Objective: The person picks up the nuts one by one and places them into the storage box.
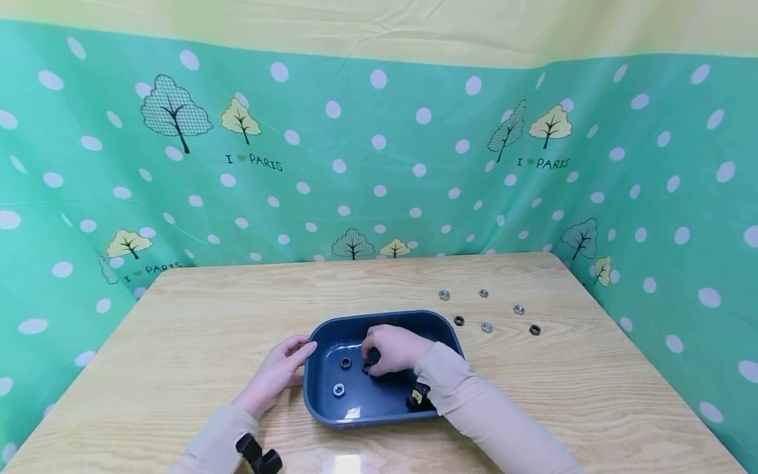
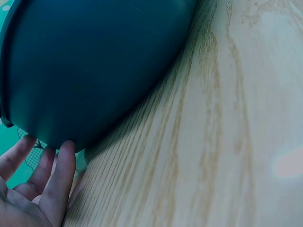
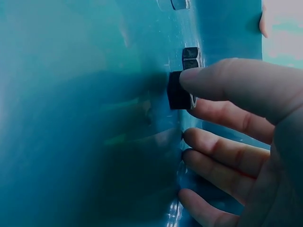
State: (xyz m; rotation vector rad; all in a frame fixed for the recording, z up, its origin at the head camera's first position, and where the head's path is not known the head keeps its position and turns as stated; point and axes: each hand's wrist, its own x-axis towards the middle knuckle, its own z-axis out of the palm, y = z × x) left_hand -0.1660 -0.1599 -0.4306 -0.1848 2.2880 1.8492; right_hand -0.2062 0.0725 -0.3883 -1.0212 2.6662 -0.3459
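Note:
My right hand (image 1: 393, 349) reaches down into a dark blue plastic bin (image 1: 322, 421). Its thumb and index finger pinch a dark hex nut (image 3: 176, 93) close to the bin's floor, while the other fingertips sit at the floor. Just beyond lies another dark nut (image 1: 346, 363), and nearer the front edge a silver nut (image 1: 339, 390) lies flat. At the bin's left end, my left hand (image 1: 278, 372) rests against the rim and outer wall. Extended fingers (image 2: 59, 182) touch that wall from outside in the left wrist view.
Several loose nuts lie on the wooden table (image 1: 207, 316) to the right of and behind the bin, among them a silver nut (image 1: 487, 327) and a black nut (image 1: 535, 330). A green dotted curtain (image 1: 379, 164) hangs along the back and both sides.

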